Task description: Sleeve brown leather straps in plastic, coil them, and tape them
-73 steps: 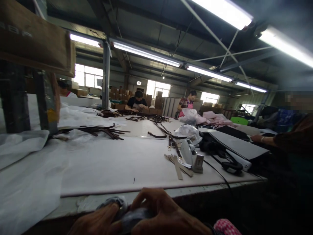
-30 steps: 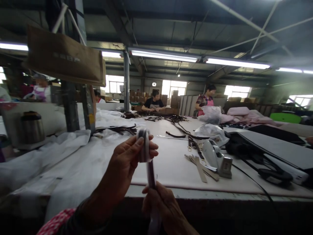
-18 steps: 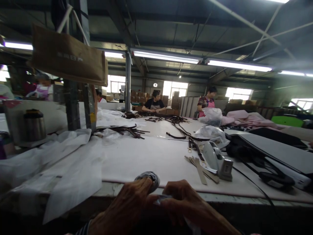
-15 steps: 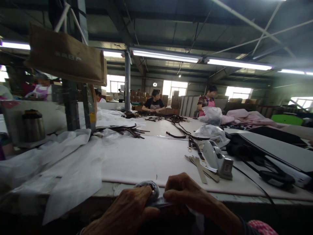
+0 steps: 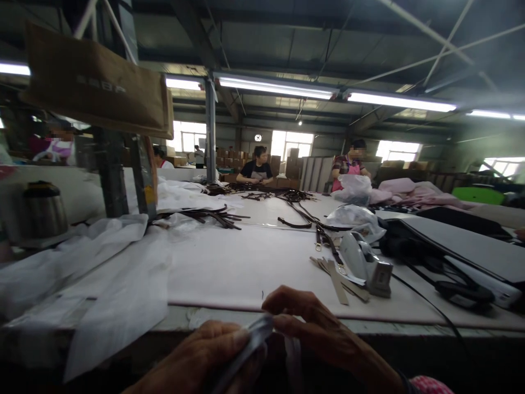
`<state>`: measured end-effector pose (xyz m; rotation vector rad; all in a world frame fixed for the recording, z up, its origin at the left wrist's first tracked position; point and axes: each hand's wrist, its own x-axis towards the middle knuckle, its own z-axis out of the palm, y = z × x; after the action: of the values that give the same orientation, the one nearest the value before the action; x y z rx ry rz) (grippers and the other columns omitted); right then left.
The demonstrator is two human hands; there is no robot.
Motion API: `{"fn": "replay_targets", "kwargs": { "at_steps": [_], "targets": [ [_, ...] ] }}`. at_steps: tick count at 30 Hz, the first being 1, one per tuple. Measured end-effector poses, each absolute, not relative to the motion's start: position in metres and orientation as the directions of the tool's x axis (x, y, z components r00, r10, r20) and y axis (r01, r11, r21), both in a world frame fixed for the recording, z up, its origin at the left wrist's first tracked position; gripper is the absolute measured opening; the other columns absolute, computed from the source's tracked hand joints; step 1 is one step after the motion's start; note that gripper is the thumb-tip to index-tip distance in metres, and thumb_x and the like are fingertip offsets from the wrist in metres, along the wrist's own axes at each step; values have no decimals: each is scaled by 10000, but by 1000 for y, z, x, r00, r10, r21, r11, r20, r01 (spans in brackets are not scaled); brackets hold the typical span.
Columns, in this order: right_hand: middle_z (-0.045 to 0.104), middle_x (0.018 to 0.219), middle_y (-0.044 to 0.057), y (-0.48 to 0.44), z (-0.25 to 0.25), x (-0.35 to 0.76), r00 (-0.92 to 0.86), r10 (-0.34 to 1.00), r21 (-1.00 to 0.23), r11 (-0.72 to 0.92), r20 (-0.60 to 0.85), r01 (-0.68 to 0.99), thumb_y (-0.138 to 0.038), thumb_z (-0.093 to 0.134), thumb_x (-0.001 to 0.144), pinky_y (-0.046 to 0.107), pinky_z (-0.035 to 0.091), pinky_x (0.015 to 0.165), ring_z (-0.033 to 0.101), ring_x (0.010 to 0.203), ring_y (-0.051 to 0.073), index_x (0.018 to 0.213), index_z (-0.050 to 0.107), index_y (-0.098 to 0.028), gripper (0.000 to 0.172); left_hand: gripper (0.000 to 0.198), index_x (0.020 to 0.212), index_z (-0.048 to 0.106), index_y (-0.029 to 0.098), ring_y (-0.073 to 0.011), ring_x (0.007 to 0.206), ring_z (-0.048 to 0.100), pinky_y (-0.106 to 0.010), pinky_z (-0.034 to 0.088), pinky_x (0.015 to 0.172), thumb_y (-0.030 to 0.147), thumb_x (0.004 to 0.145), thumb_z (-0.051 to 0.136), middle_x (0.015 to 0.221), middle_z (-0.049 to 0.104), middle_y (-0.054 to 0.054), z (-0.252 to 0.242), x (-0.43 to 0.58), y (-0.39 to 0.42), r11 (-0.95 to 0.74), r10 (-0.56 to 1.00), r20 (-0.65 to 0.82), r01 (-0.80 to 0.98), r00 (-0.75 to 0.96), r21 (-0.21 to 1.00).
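Both my hands are low at the near edge of the white work table (image 5: pixel 246 262). My left hand (image 5: pixel 197 355) is closed round a grey strap (image 5: pixel 250 342) that runs up to the right between its fingers. My right hand (image 5: pixel 315 328) pinches the upper end of the same strap with bent fingers. A pale strip of it hangs down below my right fingers. The rest of the strap is hidden under my hands.
A tape dispenser (image 5: pixel 365 260) and flat tan strips (image 5: pixel 338 279) lie to the right on the table. Dark straps (image 5: pixel 213 216) lie farther back, with a black bag (image 5: pixel 430 246) at right. White sheeting (image 5: pixel 82 273) covers the left. Two people (image 5: pixel 257 167) work at the far end.
My hands went up in front of me with the strap, then dropped back to the table edge. The rolled end by my left fingers is gone from view; the strap now lies straight.
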<state>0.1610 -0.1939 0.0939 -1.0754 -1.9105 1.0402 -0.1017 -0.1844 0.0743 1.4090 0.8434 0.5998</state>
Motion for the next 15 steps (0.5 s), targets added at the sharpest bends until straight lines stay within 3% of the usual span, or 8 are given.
{"fn": "replay_targets", "kwargs": {
  "at_steps": [2,5,8,11,13,15],
  "targets": [
    [679,1167,33,-203,92,159,-377,907,-884,322,186,339,-537,695,911,348,482,990,597,1124,262,1196,699,-263,395,408,912,756,163,-192,739,613,-270,514,684,557,911,649,816,697,-72,87,-91,-186,224,796,-203,34,570,974],
    [658,1220,49,-207,70,151,-332,913,-903,332,236,274,-572,714,887,366,522,976,606,1135,277,1317,635,-292,518,416,903,735,124,-129,564,545,-225,450,555,529,925,641,672,637,-46,100,-77,-187,353,755,-195,-137,626,926],
    [642,1279,78,-203,42,143,-212,915,-875,394,344,279,-567,625,951,398,520,1000,570,1208,306,1319,637,-301,454,419,892,730,105,-91,469,513,-195,415,481,518,918,661,623,617,-31,101,-69,-182,404,744,-120,-300,657,864],
    [626,1341,83,-195,29,138,-178,891,-843,453,418,289,-554,633,948,442,436,1103,493,1328,335,1305,661,-324,425,369,859,733,107,-92,461,540,-191,445,468,474,894,716,626,635,-31,105,-68,-174,401,799,-103,-396,593,826],
    [663,1273,92,-190,29,130,-185,891,-851,451,414,270,-570,617,951,433,452,1070,539,1275,325,1283,676,-302,430,341,859,738,103,-94,478,557,-195,469,475,442,897,724,647,650,-37,114,-69,-168,376,846,-119,-424,519,824],
    [719,1033,94,-186,32,118,-189,916,-898,389,353,207,-578,540,992,385,524,890,651,1029,279,1213,696,-236,435,338,872,744,93,-89,477,553,-192,477,471,425,921,702,650,650,-36,128,-71,-161,299,893,-77,-456,443,839]
  ]
}}
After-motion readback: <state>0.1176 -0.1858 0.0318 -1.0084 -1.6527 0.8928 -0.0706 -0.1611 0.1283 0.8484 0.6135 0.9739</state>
